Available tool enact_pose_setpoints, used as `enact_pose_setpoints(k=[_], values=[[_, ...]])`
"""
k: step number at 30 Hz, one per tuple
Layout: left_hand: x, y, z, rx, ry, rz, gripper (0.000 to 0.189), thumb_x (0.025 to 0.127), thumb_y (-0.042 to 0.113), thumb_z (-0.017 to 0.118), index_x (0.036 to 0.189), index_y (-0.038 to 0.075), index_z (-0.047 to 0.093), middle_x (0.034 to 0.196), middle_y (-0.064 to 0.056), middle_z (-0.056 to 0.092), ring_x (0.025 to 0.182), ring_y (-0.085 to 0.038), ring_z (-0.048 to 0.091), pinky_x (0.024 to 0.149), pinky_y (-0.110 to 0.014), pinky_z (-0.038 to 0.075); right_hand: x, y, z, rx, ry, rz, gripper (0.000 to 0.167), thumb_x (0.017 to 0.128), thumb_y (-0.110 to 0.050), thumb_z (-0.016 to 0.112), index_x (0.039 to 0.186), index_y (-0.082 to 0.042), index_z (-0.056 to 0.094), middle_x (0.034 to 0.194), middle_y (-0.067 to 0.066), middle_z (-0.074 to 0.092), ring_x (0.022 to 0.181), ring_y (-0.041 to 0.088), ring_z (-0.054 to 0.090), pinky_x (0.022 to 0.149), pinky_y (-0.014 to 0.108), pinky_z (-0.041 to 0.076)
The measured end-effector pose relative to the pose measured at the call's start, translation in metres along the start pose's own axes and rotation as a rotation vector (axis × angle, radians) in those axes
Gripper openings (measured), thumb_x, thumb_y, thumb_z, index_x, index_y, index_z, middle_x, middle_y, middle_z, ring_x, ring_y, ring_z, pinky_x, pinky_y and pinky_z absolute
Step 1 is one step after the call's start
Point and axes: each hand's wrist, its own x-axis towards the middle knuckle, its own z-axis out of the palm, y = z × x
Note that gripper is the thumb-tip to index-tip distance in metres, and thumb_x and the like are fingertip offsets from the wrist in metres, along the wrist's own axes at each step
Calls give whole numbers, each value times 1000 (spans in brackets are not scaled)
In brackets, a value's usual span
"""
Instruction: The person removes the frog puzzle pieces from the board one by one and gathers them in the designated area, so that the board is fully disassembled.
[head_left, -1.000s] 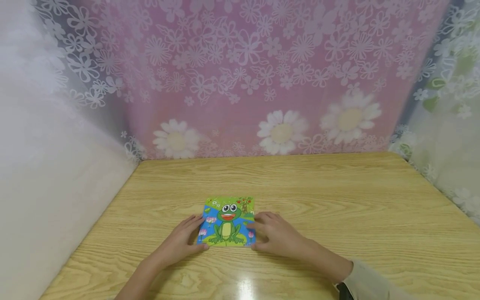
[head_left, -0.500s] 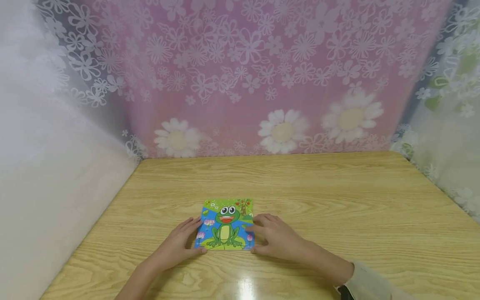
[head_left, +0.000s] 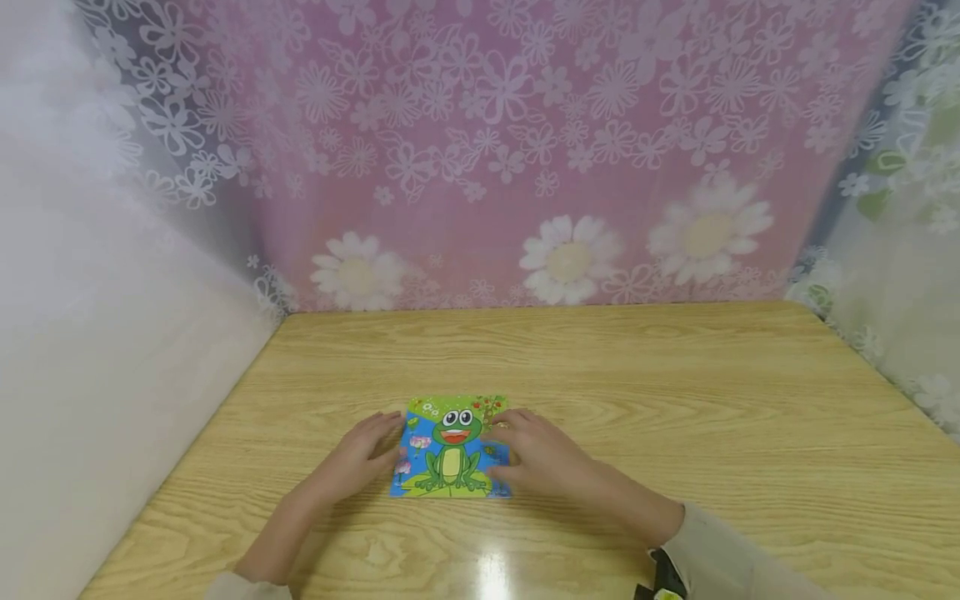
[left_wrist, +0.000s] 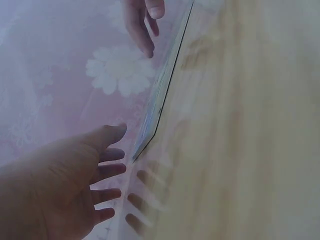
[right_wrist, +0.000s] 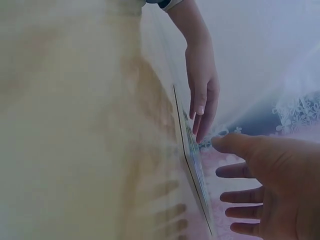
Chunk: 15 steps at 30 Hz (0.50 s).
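The left hand (head_left: pixel 352 462) is spreading wide beside the left edge of the frog board (head_left: pixel 452 458), and the right hand (head_left: pixel 551 458) is spreading wide too, with its fingertips hanging over the right side of the frog picture. Neither hand is holding anything, and in the wrist views a small gap is showing between each hand and the board. The thumbs are no longer resting by the two near corners; they are sitting higher up now, and both corners are showing. That probably means the hands are letting the board go, and it is staying put by itself. The board is lying flat on the tabletop (head_left: pixel 637 367), left of the middle, with its near edge facing the person almost straight. Its far edge is showing all the way along, but the right fingers are hiding part of the tree side. Lots of wood is stretching out behind the board, and there is more room on the right than on the left. Farther out, a pink flower cloth (head_left: pixel 480 200) is hanging at the back, and a pale cloth (head_left: pixel 112 350) is hanging along the left side.
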Motion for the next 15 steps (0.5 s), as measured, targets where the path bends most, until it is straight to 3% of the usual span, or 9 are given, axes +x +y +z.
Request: enact_pose_setpoints(k=[8, 15], values=[[25, -20, -5, -93, -5, -10, 43, 94, 19, 56, 131, -1, 48, 135, -19, 43, 130, -45, 21, 102, -58, 17, 47, 3, 14, 58, -3, -7, 37, 85, -33, 66, 116, -11, 64, 116, 7, 56, 107, 24, 50, 86, 41, 45], [33, -17, -10, -28, -37, -10, 43, 91, 17, 60, 129, 0, 51, 135, -18, 43, 129, -43, 25, 101, -58, 18, 83, 9, 29, 99, -25, 53, 38, 85, -32, 66, 116, -11, 64, 118, 5, 57, 107, 22, 48, 89, 38, 42]])
